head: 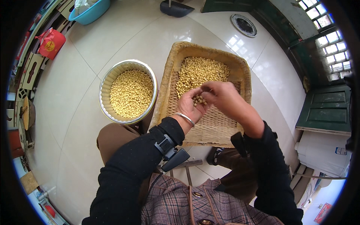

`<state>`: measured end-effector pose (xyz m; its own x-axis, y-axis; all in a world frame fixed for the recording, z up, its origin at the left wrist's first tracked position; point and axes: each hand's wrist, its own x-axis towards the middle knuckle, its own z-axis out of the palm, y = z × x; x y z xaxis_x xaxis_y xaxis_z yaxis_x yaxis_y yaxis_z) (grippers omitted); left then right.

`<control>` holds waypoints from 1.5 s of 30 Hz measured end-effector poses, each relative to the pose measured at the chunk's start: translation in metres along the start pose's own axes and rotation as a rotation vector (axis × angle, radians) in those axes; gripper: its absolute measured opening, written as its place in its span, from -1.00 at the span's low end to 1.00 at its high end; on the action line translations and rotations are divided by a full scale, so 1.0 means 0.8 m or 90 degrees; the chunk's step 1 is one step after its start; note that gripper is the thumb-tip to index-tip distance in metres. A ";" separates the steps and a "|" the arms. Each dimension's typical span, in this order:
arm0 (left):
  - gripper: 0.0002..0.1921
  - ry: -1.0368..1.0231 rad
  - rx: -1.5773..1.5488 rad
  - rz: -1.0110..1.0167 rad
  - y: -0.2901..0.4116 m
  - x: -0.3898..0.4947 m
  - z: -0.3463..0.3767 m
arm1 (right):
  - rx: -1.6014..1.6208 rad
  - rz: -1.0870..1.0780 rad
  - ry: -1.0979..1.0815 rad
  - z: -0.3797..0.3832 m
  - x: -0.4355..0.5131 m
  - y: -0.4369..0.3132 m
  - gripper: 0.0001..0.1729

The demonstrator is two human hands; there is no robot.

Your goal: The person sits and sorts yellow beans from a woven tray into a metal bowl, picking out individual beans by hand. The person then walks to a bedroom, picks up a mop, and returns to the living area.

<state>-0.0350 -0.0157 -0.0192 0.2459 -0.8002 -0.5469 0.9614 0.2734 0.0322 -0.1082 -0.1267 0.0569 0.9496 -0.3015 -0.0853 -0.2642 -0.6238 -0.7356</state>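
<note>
My left hand [189, 105] is cupped palm up over a woven wicker basket [208, 135], with a small heap of soybeans [199, 100] in the palm. Directly above that palm is my right hand [220, 92], its fingertips bent down at the beans; whether it pinches one is hidden. Loose soybeans [204, 69] cover the far part of the basket floor, and the near part shows bare weave. To the left of the basket stands a round metal tin [105, 108] with ribbed inner walls. More soybeans [131, 94] partly fill it.
Pale tiles [76, 112] form the floor. A blue basin [94, 12] and a red bag [52, 43] are at the upper left. A dark dustpan [175, 9] and a round floor cover [244, 26] lie beyond the basket. A white container [320, 152] stands at right.
</note>
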 end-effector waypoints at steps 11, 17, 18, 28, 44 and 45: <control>-0.46 -0.281 -0.109 -0.164 0.005 -0.021 0.018 | 0.162 0.015 0.187 0.003 -0.045 -0.007 -0.85; -0.39 -0.201 -0.012 -0.139 0.001 -0.023 0.030 | -0.059 -0.174 0.126 0.017 -0.038 -0.005 -0.72; -0.37 -0.226 0.005 -0.136 0.001 -0.024 0.032 | -0.098 -0.177 0.109 0.020 -0.038 -0.004 -0.65; -0.38 -0.297 -0.130 -0.185 0.005 -0.008 0.006 | 0.565 0.216 0.016 0.005 -0.029 -0.006 -0.84; -0.45 -0.272 -0.044 -0.133 0.011 -0.009 0.005 | 0.714 0.263 0.034 0.014 -0.023 -0.008 -0.91; -0.44 -0.288 -0.074 -0.129 0.013 -0.008 0.004 | 0.833 0.232 0.059 0.007 -0.024 -0.007 -0.90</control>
<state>-0.0265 -0.0094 -0.0124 0.1099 -0.9873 -0.1150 0.9816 0.1260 -0.1436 -0.1242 -0.1139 0.0588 0.8326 -0.3794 -0.4036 -0.0950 0.6199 -0.7789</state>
